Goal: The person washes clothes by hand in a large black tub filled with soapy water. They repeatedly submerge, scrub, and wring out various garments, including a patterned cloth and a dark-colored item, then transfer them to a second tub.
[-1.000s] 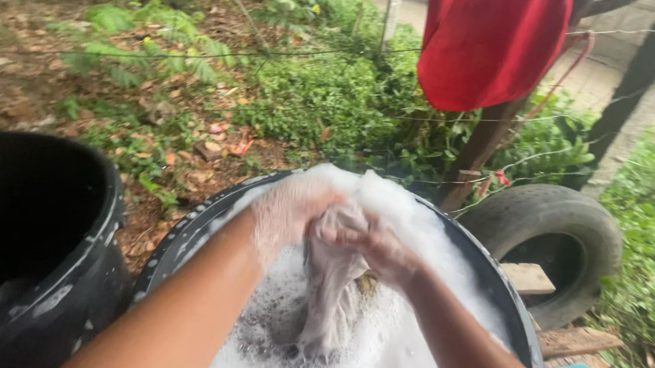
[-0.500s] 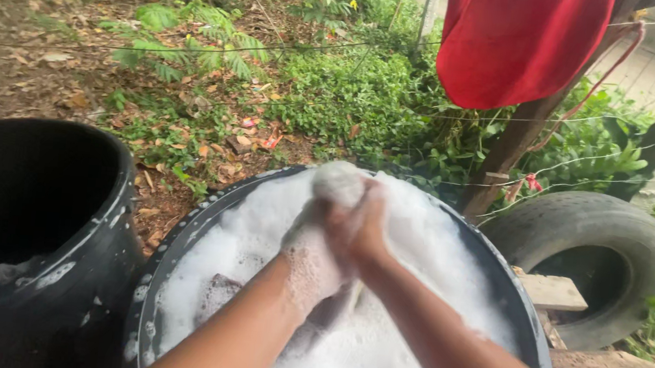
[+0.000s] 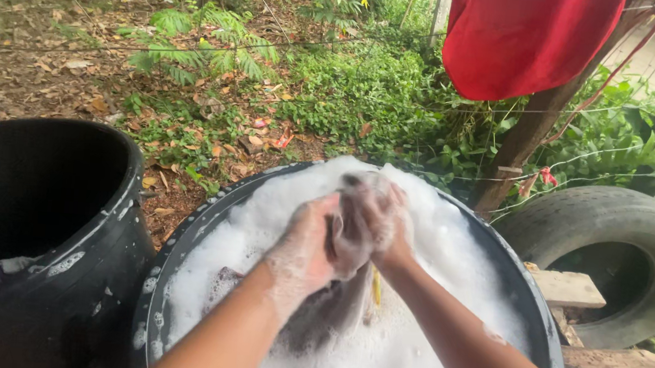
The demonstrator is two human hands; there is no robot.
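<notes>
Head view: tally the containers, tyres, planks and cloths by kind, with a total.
Black tubs: 2, the foam-filled tub and the tub beside it
Tyres: 1
Wooden planks: 2
Red hanging cloths: 1
Wet cloths in both hands: 1
Total: 7

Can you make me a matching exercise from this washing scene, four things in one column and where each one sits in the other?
Things:
1. wet cloth
2. red fabric
3. old tyre
4. black barrel

Places:
A. left of the foamy basin
B. hanging above the plants
C. between both hands
D. right of the basin, on the ground

Pairs: 1-C, 2-B, 3-D, 4-A
</notes>
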